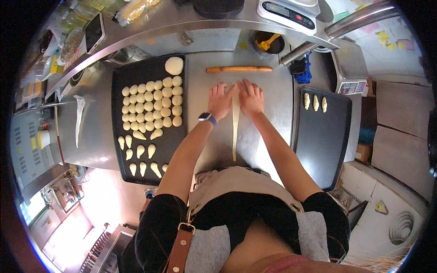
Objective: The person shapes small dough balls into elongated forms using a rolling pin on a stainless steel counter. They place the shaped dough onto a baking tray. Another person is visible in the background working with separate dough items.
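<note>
A long, tapering strip of dough (235, 119) lies flat on the steel worktop, its wide end away from me and its thin tip near my apron. At the wide end, my left hand (219, 101) touches its left edge and my right hand (251, 98) its right edge, fingers spread. Beyond them a wooden rolling pin (239, 69) lies crosswise. On the black tray (117, 78) at left are rows of dough balls (148, 106), one larger dough ball (174, 66) and several teardrop dough pieces (140, 151). The right-hand tray (321, 143) holds three rolled dough pieces (315, 103).
A metal shelf edge (205, 23) crosses above the worktop's back, bearing a white digital scale (286, 15) and a phone (94, 33). Under it stands a pot (255, 42) with a yellow brush (268, 42). A blue cloth (303, 74) and another scale (353, 87) are at right.
</note>
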The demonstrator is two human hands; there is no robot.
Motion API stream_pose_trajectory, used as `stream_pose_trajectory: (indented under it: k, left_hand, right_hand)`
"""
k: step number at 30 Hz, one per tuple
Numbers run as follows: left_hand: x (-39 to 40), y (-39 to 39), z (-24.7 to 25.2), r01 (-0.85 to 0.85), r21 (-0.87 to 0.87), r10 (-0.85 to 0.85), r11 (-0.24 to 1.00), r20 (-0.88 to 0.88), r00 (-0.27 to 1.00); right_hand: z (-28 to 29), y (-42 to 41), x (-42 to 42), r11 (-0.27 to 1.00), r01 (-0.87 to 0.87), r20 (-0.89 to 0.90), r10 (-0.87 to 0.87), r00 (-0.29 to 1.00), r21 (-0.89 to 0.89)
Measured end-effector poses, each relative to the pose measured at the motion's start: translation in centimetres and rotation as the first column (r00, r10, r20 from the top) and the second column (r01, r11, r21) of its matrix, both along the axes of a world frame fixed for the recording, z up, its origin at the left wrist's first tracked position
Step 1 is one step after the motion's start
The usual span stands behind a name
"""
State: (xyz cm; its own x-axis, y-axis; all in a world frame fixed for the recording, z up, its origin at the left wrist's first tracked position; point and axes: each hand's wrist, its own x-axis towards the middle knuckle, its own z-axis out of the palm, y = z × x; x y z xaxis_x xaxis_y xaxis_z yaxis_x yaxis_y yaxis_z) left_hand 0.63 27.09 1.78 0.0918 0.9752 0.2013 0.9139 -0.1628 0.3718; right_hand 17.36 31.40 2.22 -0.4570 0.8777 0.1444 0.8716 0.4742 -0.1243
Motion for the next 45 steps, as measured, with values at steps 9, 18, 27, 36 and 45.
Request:
stream_pose_trajectory:
  k: [9,18,27,36,45]
  left_hand:
    - [1.1,1.3,1.1,0.099,0.004,-0.099,0.995,0.088,0.991]
    - [0.3,-5.3,1.2,0.169,-0.125,-0.172,0.978,-0.014,0.985]
    - [0.3,-4.8,0.6,0.158,-0.125,-0.167,0.98,-0.065,0.984]
    - [2.2,-3.1,2.4,-0.008,-0.04,0.009,0.999,0.028,1.0]
    - [0.0,-11.6,2.1,0.198,-0.188,-0.208,0.962,-0.031,0.978]
  right_hand:
    - [1.6,-0.6,-0.4,0.986,-0.007,0.131,0.03,0.991,-0.168]
    - [1.6,-4.5,2.3,0.963,0.039,0.139,-0.002,0.99,-0.268]
    - [1.3,-6.5,0.8,0.97,-0.003,0.138,0.037,0.99,-0.242]
    - [3.2,-5.4,-0.6,0.985,0.022,0.136,0.001,0.991,-0.169]
    - [2.3,-13.1,3.0,0.929,0.018,0.192,0.058,0.98,-0.371]
